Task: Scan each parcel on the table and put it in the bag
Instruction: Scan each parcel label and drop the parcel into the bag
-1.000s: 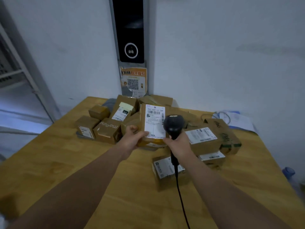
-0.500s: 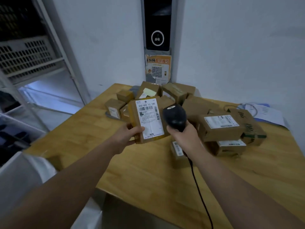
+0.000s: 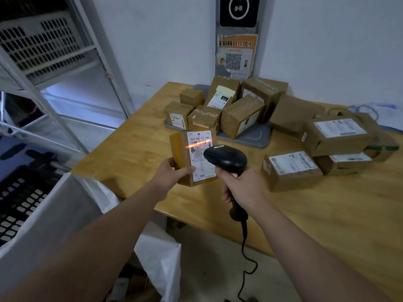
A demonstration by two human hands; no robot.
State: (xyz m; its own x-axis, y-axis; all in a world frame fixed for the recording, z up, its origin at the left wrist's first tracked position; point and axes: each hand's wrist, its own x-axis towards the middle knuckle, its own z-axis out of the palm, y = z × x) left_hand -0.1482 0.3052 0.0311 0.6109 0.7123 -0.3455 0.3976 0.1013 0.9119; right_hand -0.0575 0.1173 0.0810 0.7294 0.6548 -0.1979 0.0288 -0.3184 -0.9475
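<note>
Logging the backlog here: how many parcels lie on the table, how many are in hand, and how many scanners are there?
parcels lying on the table: 11 in view
held parcel, in the left hand: 1
scanner, in the right hand: 1
Total: 13

Both bare forearms reach forward from the lower corners of the view and draw together toward the middle. The left hand [image 3: 171,174] grips a parcel [image 3: 182,149] at its lower left corner, thumb laid across the front face, holding it upright. The right hand [image 3: 243,188] is just beside it and slightly lower, its fingers [image 3: 225,194] curled round the handle of a scanner [image 3: 226,156], the back of the hand turned toward the camera.
</note>
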